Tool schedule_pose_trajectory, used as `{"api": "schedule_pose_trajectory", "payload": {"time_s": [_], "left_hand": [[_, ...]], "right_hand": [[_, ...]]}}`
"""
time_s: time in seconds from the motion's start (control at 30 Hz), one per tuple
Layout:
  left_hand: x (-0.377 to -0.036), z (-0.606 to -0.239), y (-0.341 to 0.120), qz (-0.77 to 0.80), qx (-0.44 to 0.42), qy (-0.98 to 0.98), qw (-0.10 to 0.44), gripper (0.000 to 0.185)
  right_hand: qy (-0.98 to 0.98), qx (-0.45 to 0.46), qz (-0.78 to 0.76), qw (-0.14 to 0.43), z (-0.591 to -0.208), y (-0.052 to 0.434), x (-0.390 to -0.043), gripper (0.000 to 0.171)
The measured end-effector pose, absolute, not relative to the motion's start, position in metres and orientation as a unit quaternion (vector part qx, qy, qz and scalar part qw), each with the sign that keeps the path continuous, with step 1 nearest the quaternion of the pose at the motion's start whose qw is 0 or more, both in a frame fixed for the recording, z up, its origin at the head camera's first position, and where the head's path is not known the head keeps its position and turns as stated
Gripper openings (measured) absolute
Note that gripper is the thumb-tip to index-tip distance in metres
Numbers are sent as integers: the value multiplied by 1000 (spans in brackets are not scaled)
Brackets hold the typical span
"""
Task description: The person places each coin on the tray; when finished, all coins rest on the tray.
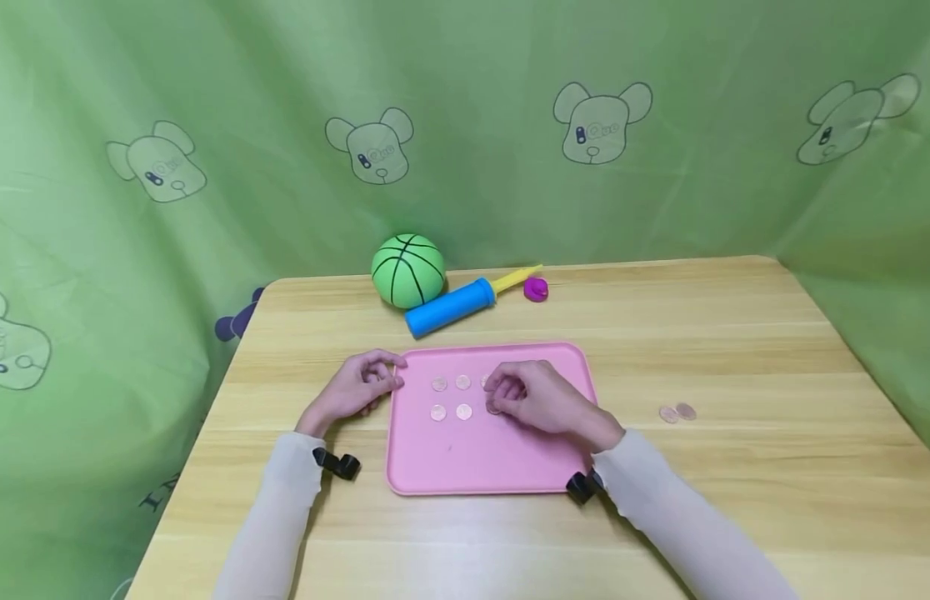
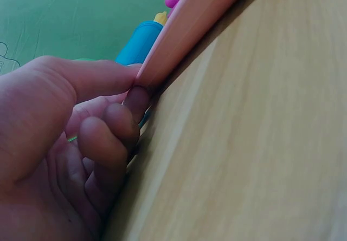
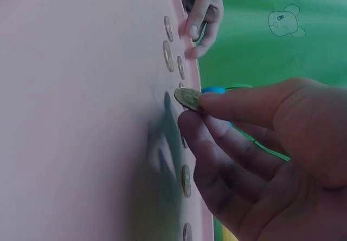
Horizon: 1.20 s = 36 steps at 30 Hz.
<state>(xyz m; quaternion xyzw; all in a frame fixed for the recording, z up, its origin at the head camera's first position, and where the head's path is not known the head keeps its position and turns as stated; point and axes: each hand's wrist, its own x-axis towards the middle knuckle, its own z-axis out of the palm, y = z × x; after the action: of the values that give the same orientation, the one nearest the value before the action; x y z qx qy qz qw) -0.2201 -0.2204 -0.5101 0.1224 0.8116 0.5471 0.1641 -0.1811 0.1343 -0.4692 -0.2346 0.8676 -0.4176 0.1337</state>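
My right hand (image 1: pixel 543 398) is over the pink tray (image 1: pixel 480 475), pinching a coin (image 3: pixel 188 98) between thumb and fingertip, close above the tray. Two rows of coins lie flat on the tray, among them a front-left coin (image 1: pixel 438 412) and a back-left coin (image 1: pixel 439 383). Further coins, such as one (image 3: pixel 186 180) in the right wrist view, are hidden behind my right hand in the head view. With thumb and finger, my left hand (image 1: pixel 357 385) pinches the tray's left rim near its far corner, the other fingers curled by the tabletop.
Two loose coins (image 1: pixel 686 411) lie on the wooden table (image 1: pixel 750 500) right of the tray. Behind the tray are a green ball (image 1: pixel 408 271), a blue pump (image 1: pixel 450 308) with a yellow nozzle, and a small magenta toy (image 1: pixel 536 289). A green curtain (image 1: pixel 495 200) hangs behind the table.
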Motion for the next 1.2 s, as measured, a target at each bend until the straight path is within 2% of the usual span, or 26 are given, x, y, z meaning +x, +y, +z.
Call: {"api": "schedule_pose_trajectory", "payload": {"time_s": [0.6, 1.03, 1.2], "left_hand": [[-221, -510, -220, 547, 125, 811, 163, 31], [-221, -509, -218, 543, 129, 814, 162, 31], [-220, -509, -219, 538, 126, 817, 164, 32]], "right_hand": [[895, -247, -353, 115, -468, 127, -182, 13], [900, -246, -356, 48, -465, 161, -174, 10], [895, -243, -372, 46, -455, 174, -167, 10]]}}
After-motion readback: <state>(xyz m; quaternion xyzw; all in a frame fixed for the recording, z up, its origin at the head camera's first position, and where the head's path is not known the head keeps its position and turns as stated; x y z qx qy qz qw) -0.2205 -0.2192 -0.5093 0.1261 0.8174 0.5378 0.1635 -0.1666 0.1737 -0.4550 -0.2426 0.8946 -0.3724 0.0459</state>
